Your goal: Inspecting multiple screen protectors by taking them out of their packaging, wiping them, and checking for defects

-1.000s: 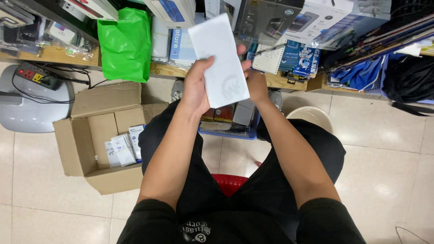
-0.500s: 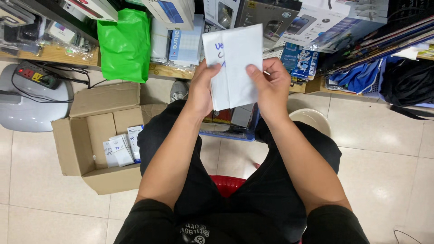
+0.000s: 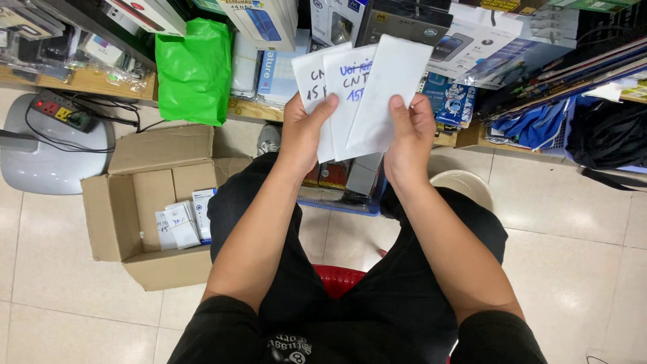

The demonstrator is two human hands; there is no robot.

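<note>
I hold three flat white packets fanned out in front of me, above my knees. My left hand grips the left two, thumb on top; they carry blue and black handwriting. My right hand pinches the rightmost packet, which shows a blank white face. I sit on a red stool, legs apart in black shorts.
An open cardboard box with a few small white packets stands on the tiled floor at my left. A green plastic bag, a power strip and stacked product boxes line the low shelf ahead. A round beige bowl sits by my right knee.
The single stack of white packets was turned to show its written side, then spread into a fan of three. My right hand slid the rightmost packet sideways.
</note>
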